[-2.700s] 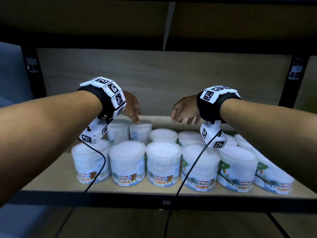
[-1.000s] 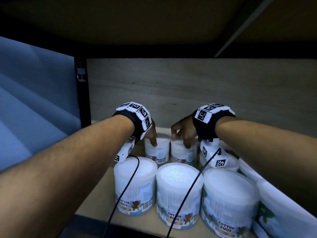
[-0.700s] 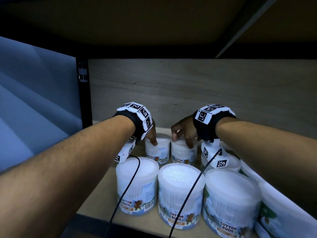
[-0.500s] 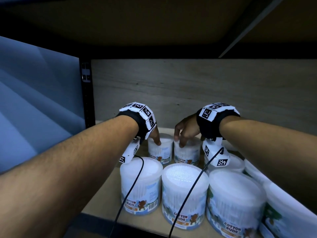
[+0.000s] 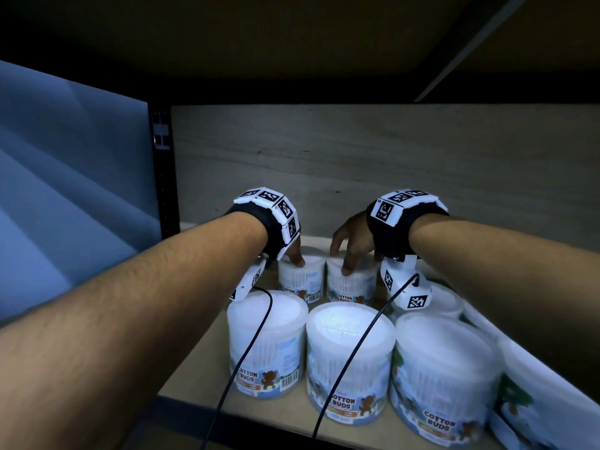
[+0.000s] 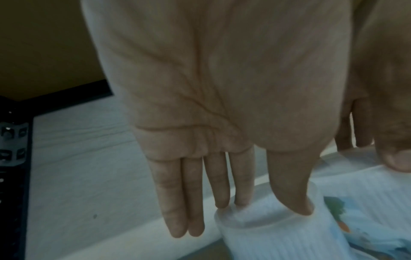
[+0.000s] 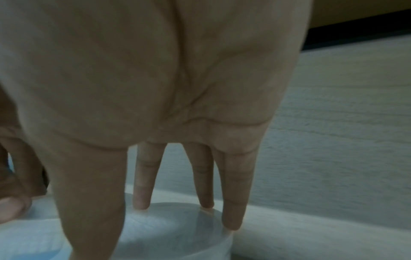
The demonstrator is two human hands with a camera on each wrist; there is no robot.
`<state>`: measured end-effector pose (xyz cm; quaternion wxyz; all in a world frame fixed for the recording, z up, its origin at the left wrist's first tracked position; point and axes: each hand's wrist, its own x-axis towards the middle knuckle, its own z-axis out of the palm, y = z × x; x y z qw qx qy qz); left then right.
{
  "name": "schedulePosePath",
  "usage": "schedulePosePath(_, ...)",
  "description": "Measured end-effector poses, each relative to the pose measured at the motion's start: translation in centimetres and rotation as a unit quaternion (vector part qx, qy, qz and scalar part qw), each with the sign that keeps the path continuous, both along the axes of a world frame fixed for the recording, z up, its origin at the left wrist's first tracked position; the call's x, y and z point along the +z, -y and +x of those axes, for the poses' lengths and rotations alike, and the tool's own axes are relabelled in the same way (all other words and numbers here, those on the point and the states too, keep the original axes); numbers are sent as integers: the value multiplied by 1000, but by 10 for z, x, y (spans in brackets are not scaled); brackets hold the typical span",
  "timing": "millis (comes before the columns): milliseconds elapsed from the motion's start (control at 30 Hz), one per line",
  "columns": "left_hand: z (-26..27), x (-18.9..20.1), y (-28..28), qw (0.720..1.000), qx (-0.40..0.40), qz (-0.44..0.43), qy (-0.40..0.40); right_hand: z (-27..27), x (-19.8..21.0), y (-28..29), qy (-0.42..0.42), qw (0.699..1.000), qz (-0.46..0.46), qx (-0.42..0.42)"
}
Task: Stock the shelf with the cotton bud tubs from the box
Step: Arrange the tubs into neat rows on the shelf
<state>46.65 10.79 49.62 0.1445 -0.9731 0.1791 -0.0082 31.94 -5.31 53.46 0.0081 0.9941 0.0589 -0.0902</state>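
Observation:
Two white cotton bud tubs stand side by side at the back left of the shelf (image 5: 201, 362). My left hand (image 5: 297, 259) holds the left tub (image 5: 300, 282) from above. In the left wrist view the left hand (image 6: 273, 205) has its thumb on the near rim of this tub (image 6: 278, 241) and two fingertips on the far rim. My right hand (image 5: 344, 261) holds the right tub (image 5: 352, 285) the same way. In the right wrist view the right hand (image 7: 169, 211) has spread fingertips on the far edge of that tub's lid (image 7: 177, 234) and its thumb down the front.
A front row of several larger-looking tubs (image 5: 349, 362) stands between me and the two held ones. A black upright post (image 5: 164, 190) and a blue wall (image 5: 71, 190) bound the left. The wooden back panel (image 5: 357, 164) is just behind my hands, with the upper shelf close overhead.
Since 2.7 s ago the view has closed in on the shelf's left end. Over the last second both hands stay on the two back tubs, which barely shift.

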Motion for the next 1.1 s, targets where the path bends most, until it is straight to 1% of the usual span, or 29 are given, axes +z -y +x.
schedulePosePath(100,-4,1,2,1000,11,4,14,1,-1,0,0,1000,5,0)
schedulePosePath(200,-10,0,7,999,2,32,5,1,-3,1,9,1000,5,2)
schedulePosePath(333,-13,2,9,999,2,37,3,1,-4,0,4,1000,14,0)
schedulePosePath(433,-23,7,10,999,-5,40,-13,0,-4,1,4,1000,18,-2)
schedulePosePath(533,-41,16,9,997,-8,55,-46,0,-5,1,7,1000,22,-2)
schedulePosePath(600,-51,21,6,997,-10,49,-61,0,-5,1,9,1000,25,-2)
schedulePosePath(833,-73,26,4,997,-10,50,-61,-6,-4,-1,3,1000,22,-2)
schedulePosePath(967,-82,30,1,996,-8,47,-72,-13,-2,-5,2,1000,2,8)
schedulePosePath(1100,-98,31,2,998,-5,48,-44,-20,-1,-8,2,1000,-13,8)
